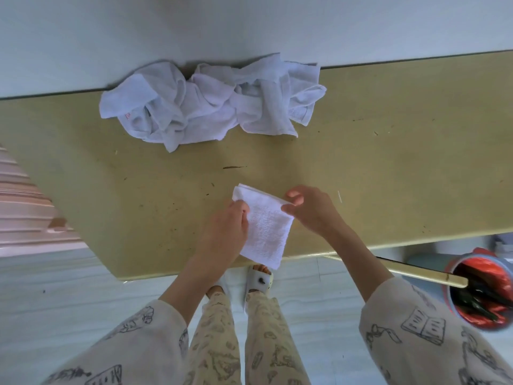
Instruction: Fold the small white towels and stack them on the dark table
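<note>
Folded towel [268,232] btwn both hands: L hand [223,232] fingers curled round its left edge, R hand [312,211] thumb + finger pinch far-right corner.

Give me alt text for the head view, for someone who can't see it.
A person's left hand and right hand hold a folded small white towel by its sides at the near edge of a tan table. A heap of unfolded white towels lies at the far edge, against the wall; a red-lined bin stands beside the table at right.
</note>
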`<state>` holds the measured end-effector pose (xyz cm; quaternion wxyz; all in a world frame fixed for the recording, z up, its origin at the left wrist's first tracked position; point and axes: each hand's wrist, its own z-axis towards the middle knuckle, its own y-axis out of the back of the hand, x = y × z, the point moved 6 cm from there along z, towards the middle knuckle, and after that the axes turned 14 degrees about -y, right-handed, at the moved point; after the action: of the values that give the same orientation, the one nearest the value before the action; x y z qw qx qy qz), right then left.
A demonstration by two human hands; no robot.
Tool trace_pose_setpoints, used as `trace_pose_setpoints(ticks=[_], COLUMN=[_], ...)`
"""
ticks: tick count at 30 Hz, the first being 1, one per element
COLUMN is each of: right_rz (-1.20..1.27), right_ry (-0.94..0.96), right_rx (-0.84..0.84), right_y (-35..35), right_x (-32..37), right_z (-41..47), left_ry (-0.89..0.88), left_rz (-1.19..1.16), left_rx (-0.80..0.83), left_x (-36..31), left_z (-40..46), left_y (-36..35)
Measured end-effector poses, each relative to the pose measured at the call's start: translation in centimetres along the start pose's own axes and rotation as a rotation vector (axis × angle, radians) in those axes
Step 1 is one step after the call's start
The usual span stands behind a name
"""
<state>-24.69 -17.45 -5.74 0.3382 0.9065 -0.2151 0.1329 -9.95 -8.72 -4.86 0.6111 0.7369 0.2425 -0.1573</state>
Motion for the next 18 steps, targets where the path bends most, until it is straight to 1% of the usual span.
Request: trace_pose_setpoints(ticks=[2, 4, 6, 9, 11, 14, 18], right_rz=[0.071, 0.118, 0.141, 0.185, 0.178, 0.14, 0.148], right_ry=[-0.028, -0.05, -0.051, -0.009, 0.047, 0.113, 0.108], right_rx=[-0.007, -0.032, -0.077, -0.128, -0.143, -0.163, -0.168], right_y=[-0.2, -0.6, -1.0, -1.3, -1.4, -1.5, -1.4], right_x=[-0.5, -0.8, -1.0, -1.1, -1.1, -0.9, -0.9], right_z=[-0.2, -0.3, -0.3, -0.4, -0.5, -0.7, -0.7], left_ry=[-0.083, -0.235, -0.362, -0.45, -0.475, -0.438, -0.387], left_rz=[0.088, 0.154, 0.173, 0.207, 0.217, 0.172, 0.114], left_rx=[-0.1, -0.115, -0.068, 0.028, 0.065, 0.117, 0.183], left_x=[0.2, 0.1, 0.2, 0.1, 0.1, 0.6, 1.3], left_z=[1.3, 2.7, 3.8, 4.8, 5.1, 5.6, 6.2], left_y=[1.2, 1.7, 1.6, 1.3, 1.1, 0.8, 0.7])
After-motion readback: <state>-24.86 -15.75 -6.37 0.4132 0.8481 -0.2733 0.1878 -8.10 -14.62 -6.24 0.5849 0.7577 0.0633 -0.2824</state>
